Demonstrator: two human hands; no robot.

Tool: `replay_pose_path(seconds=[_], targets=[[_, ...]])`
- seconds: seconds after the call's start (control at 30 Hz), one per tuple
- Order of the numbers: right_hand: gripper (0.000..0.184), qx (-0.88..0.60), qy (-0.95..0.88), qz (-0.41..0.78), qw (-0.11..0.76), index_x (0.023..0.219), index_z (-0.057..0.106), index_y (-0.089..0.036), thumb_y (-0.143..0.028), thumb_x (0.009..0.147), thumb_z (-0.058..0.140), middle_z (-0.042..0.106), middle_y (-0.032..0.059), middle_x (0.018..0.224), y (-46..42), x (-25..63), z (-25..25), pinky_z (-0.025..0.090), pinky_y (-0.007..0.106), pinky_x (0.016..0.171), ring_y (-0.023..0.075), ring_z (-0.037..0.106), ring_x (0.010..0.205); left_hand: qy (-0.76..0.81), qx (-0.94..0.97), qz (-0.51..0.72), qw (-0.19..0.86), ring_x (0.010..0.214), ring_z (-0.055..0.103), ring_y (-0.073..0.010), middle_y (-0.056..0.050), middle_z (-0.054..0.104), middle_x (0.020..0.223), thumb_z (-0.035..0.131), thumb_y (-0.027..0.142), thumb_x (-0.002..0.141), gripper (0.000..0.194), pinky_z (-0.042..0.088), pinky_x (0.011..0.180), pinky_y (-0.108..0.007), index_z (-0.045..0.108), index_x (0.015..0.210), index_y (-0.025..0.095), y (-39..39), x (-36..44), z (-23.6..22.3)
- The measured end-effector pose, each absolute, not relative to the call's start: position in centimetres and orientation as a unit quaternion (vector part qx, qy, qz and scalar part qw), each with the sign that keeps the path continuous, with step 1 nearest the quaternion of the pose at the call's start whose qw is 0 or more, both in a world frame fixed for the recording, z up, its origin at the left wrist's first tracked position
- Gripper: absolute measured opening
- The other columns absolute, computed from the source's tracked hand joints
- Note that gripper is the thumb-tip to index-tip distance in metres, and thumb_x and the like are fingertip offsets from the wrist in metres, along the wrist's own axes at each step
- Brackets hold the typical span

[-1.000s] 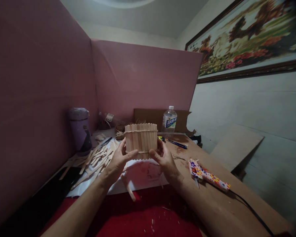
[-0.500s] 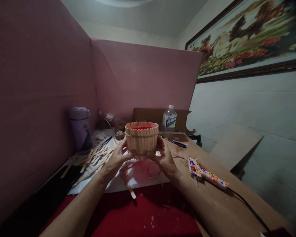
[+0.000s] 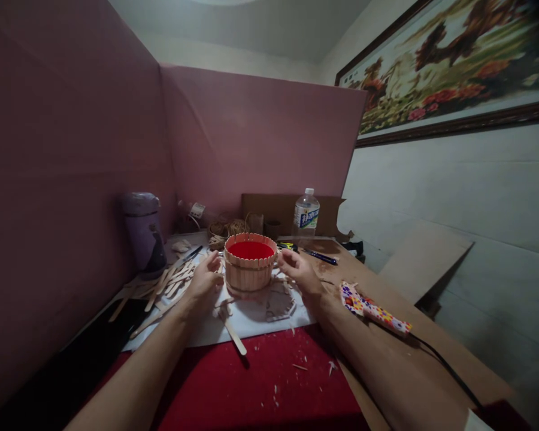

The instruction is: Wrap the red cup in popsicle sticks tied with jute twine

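A round tub made of upright popsicle sticks (image 3: 248,276), with a red inside and a band of twine around it, stands on white paper (image 3: 247,320). My left hand (image 3: 206,276) is just left of the tub, fingers apart and holding nothing. On the other side, my right hand (image 3: 300,270) is also open, its fingertips close to the upper wall. Below the tub lie a loose popsicle stick (image 3: 236,336) and a pale ring-like outline of pieces (image 3: 291,308).
Several popsicle sticks (image 3: 173,281) are heaped at left, beside a purple flask (image 3: 144,233). Behind are twine balls (image 3: 236,226) and a plastic bottle (image 3: 306,216). At right lie a dark blue pen-like tool (image 3: 321,257) and a flower-patterned glue gun (image 3: 372,311) with its cord.
The popsicle-stick tub has come down from the air onto the white paper. Both hands have let go of it and moved apart to its sides.
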State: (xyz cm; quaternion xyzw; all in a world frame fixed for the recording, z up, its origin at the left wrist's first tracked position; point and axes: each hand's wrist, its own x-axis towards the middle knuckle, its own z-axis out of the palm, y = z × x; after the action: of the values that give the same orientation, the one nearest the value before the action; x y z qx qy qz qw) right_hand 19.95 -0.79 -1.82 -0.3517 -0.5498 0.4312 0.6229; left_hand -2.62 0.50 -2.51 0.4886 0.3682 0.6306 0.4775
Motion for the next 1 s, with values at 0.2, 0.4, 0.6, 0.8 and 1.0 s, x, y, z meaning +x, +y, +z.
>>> replay_pose_path(seconds=[0.2, 0.4, 0.6, 0.8, 1.0], targets=[[0.046, -0.393, -0.46, 0.384, 0.697, 0.067, 0.06, -0.018, -0.058, 0.056, 0.079, 0.054, -0.0044, 0.054, -0.7, 20.5, -1.7, 0.036, 0.023, 0.043, 0.0089, 0.044, 0.046, 0.444, 0.459, 0.657, 0.4, 0.062, 0.055, -0.0134, -0.001, 0.062, 0.071, 0.078, 0.027, 0.052, 0.033, 0.042, 0.058, -0.025, 0.064, 0.079, 0.014, 0.5, -3.2, -2.1], [0.053, -0.394, -0.442, 0.417, 0.69, 0.065, 0.054, -0.02, -0.069, 0.06, 0.07, 0.034, -0.0126, 0.039, -1.6, 20.0, -1.1, 0.018, 0.018, 0.03, 0.0036, 0.023, 0.031, 0.445, 0.499, 0.656, 0.351, 0.058, 0.051, -0.014, 0.0, 0.059, 0.056, 0.079, 0.043, 0.055, 0.031, 0.039, 0.058, -0.026, 0.064, 0.06, 0.016, 0.0, -2.9, -1.3], [0.053, -0.398, -0.429, 0.409, 0.7, 0.055, 0.051, -0.019, -0.063, 0.051, 0.08, 0.045, -0.0082, 0.038, -1.4, 20.2, -1.1, 0.024, 0.019, 0.028, 0.0041, 0.032, 0.029, 0.447, 0.501, 0.667, 0.324, 0.057, 0.052, -0.0136, 0.0, 0.06, 0.056, 0.074, 0.046, 0.058, 0.032, 0.039, 0.059, -0.025, 0.064, 0.061, 0.016, 0.0, -2.8, -1.3], [0.055, -0.38, -0.43, 0.404, 0.713, 0.061, 0.054, -0.018, -0.065, 0.049, 0.08, 0.056, -0.0051, 0.048, -1.6, 19.9, -0.9, 0.036, 0.018, 0.032, 0.0055, 0.044, 0.035, 0.456, 0.502, 0.669, 0.304, 0.055, 0.052, -0.0127, 0.0, 0.06, 0.055, 0.07, 0.046, 0.059, 0.032, 0.037, 0.055, -0.024, 0.064, 0.063, 0.015, 0.1, -2.7, -1.4], [0.059, -0.378, -0.432, 0.414, 0.707, 0.058, 0.044, -0.022, -0.079, 0.064, 0.059, 0.032, -0.0125, 0.037, -1.4, 19.8, -1.2, 0.022, 0.016, 0.026, 0.0032, 0.024, 0.027, 0.468, 0.516, 0.662, 0.276, 0.056, 0.053, -0.0141, -0.001, 0.059, 0.056, 0.066, 0.048, 0.061, 0.033, 0.039, 0.056, -0.026, 0.062, 0.065, 0.015, 0.4, -2.7, -1.8]])
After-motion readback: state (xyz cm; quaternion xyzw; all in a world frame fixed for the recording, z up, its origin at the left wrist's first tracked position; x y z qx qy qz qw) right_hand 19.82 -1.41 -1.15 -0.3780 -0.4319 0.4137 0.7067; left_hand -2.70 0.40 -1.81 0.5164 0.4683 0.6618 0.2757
